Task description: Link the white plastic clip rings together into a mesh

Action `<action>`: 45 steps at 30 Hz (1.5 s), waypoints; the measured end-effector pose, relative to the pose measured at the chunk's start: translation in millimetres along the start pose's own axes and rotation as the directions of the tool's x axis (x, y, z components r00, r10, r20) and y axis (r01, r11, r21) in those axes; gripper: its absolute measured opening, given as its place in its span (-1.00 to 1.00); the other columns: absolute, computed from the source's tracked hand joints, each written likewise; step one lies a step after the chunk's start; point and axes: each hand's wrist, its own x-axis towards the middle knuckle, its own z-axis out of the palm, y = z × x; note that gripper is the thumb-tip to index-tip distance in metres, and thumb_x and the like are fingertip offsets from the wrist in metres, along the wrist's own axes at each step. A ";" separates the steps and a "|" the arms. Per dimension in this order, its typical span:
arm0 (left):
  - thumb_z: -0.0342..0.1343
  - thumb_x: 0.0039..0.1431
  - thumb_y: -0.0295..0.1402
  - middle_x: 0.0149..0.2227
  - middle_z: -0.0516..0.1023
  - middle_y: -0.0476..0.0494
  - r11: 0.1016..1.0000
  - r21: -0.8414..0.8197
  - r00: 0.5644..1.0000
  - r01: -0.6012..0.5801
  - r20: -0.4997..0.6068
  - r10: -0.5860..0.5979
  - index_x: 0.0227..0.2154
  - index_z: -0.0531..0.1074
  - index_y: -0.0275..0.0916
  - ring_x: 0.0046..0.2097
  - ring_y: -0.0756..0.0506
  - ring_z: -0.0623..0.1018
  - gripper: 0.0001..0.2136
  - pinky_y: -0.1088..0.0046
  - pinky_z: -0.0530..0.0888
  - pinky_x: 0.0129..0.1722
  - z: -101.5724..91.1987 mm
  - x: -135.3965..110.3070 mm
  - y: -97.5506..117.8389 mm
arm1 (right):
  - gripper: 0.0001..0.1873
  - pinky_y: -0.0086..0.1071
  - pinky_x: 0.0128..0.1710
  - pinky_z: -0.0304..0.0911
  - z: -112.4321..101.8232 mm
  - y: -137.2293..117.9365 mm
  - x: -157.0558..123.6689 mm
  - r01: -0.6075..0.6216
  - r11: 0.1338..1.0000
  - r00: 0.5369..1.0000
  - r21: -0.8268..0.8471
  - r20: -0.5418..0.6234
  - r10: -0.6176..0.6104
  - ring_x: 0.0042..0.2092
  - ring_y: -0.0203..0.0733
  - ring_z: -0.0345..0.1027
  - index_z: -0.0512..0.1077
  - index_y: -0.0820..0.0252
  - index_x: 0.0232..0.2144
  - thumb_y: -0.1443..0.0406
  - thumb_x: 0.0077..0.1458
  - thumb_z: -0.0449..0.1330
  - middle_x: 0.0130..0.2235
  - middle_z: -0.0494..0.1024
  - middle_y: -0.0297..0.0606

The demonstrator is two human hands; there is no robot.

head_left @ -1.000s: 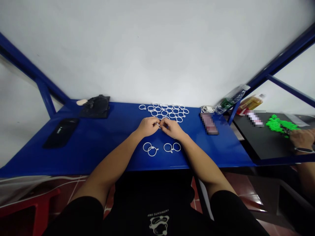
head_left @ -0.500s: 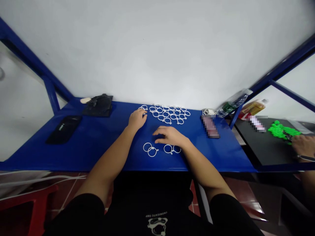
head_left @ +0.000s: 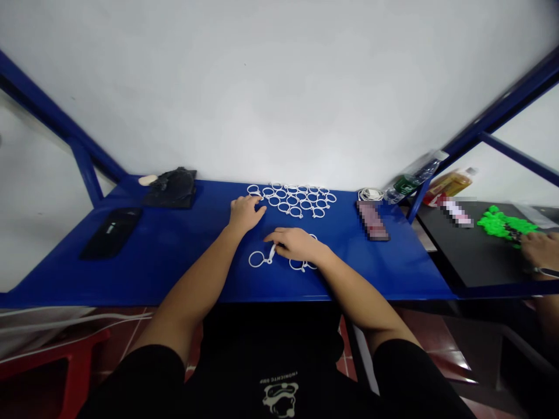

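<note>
Right hand (head_left: pixel 294 243) and one of the near white rings have shifted most since half a second ago: that tilted ring (head_left: pixel 272 252) is now standing nearly edge-on to the camera, while the left hand (head_left: pixel 245 215) is staying at about the same spot. Its neighbour, a flat ring (head_left: pixel 250 260), is lying on the blue table (head_left: pixel 187 244) just beside it. The right fingers are gripping the tilted ring near its upper edge, with the index finger reaching past it; raising that edge probably gives them room to hold it. The left fingers are curling over the left end of the ring cluster (head_left: pixel 297 196), the thumb sitting apart from the index finger. Whether they are pinching a ring cannot be told. The cluster is lying mostly flat near the wall, perhaps keeping each ring easy to reach.

The right hand and wrist are hiding part of the near-right rings (head_left: pixel 297 269), and a white arc (head_left: pixel 313 236) is showing beyond the hand, its remainder covered. Pixels are masking a long object (head_left: pixel 371 221). At the right edge, another person's hand (head_left: pixel 541 249), cut off by the frame, is resting beside bright green pieces (head_left: pixel 502 221).
</note>
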 end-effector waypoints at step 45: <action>0.25 0.26 -0.08 0.06 0.63 -0.33 0.990 0.135 0.999 -0.050 -0.005 0.051 -0.04 0.64 -0.09 0.14 -0.45 0.51 -0.69 -0.24 0.14 0.32 -0.2 -8.2 4.9 | -0.95 -0.39 -0.25 0.09 -3.3 21.0 0.5 -0.110 0.992 0.994 0.058 0.032 0.108 -0.28 -0.28 0.31 0.55 0.19 -0.26 0.33 0.30 0.29 -0.23 0.54 -0.29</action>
